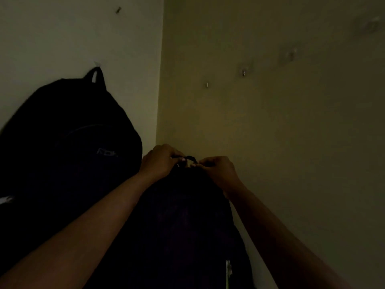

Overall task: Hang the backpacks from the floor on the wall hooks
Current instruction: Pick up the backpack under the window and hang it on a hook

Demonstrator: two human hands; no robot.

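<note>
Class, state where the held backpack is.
Held backpack: bottom centre of the head view, right of the hung backpack, top loop pinched by left hand and right hand.

A pale printed logo point(107, 152) stood on the front of the black backpack point(68, 130) that hung at the left. It was too dim and blurred to be read. No other lettering could be made out.

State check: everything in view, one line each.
hung backpack: hangs from a left-wall hook.
held backpack: held up near the corner by its top loop, on no visible hook.
left hand: grips the top loop.
right hand: pinches the top loop.
right-wall hooks: four, all bare.
upper left-wall peg: bare.
</note>
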